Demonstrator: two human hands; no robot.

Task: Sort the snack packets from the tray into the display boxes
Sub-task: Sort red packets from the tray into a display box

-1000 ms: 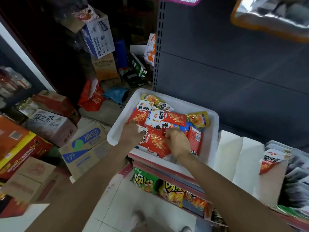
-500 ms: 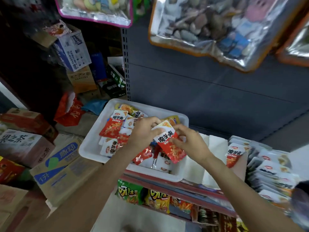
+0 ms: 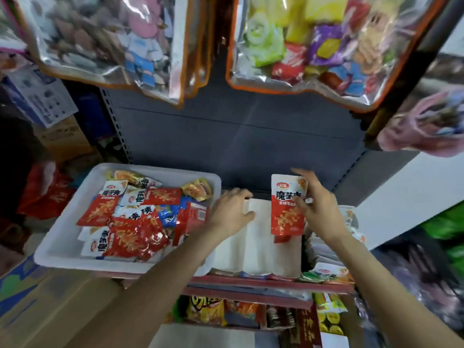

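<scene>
With the right hand [image 3: 317, 204] pinching the red packet [image 3: 287, 204] upright, the spread left hand [image 3: 232, 212] steadying the display boxes [image 3: 253, 247] best guided a straight drop into one slot

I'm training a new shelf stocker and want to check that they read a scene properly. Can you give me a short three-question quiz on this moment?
1. True or false: the right hand holds a red and white packet upright above the white display boxes.
2. Where is the left hand?
A. In the tray
B. On the display boxes beside the tray
C. On the lower shelf
3. Fill in: the remaining packets lie in a white ____.

Key: 1 true; 2 B; 3 tray.
</scene>
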